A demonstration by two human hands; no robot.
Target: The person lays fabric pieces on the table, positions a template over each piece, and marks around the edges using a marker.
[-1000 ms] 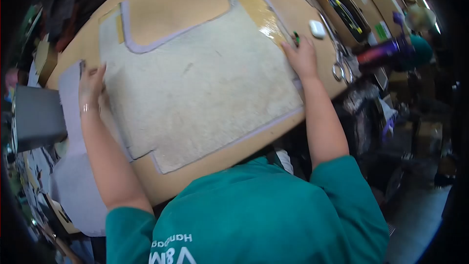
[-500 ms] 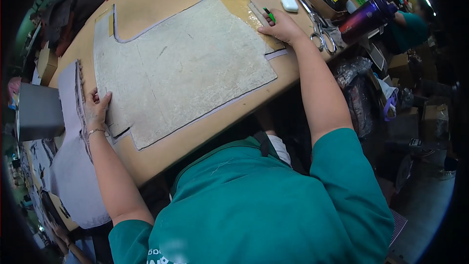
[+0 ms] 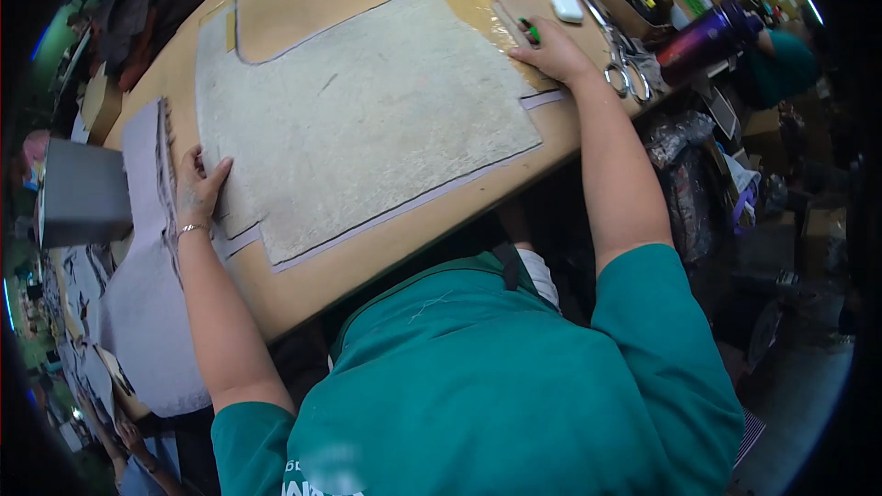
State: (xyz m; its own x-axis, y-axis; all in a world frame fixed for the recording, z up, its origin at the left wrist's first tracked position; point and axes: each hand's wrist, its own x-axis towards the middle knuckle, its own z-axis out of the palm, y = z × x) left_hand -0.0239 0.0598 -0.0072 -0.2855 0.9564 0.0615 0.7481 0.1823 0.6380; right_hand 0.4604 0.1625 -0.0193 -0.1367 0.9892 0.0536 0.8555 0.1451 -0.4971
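Observation:
A large grey-white pattern template (image 3: pixel 367 119) with mottled surface lies flat on the table. Strips of lavender fabric (image 3: pixel 404 213) show beneath its near edge. At the template's left edge is my left hand (image 3: pixel 200 186), thumb and fingers apart, touching the border. My right hand (image 3: pixel 559 55) rests at the right side, on the yellow-taped strip (image 3: pixel 478 14). A green pen (image 3: pixel 530 32) is held between its fingers, its lower part hidden by the hand.
Scissors (image 3: pixel 628 78), a white case (image 3: pixel 567 8) and a purple bottle (image 3: pixel 706 41) are at the right. Folded lavender fabric (image 3: pixel 147 312) hangs over the left edge beside a grey box (image 3: pixel 87 193). Dark cloth (image 3: pixel 152 14) lies at far left. Another person's arm (image 3: pixel 138 445) shows at lower left.
The whole view has shifted, so the table and things appear farther right. More lavender fabric shows along the template's near edge and lower-left notch. Both hands stay at the template's sides.

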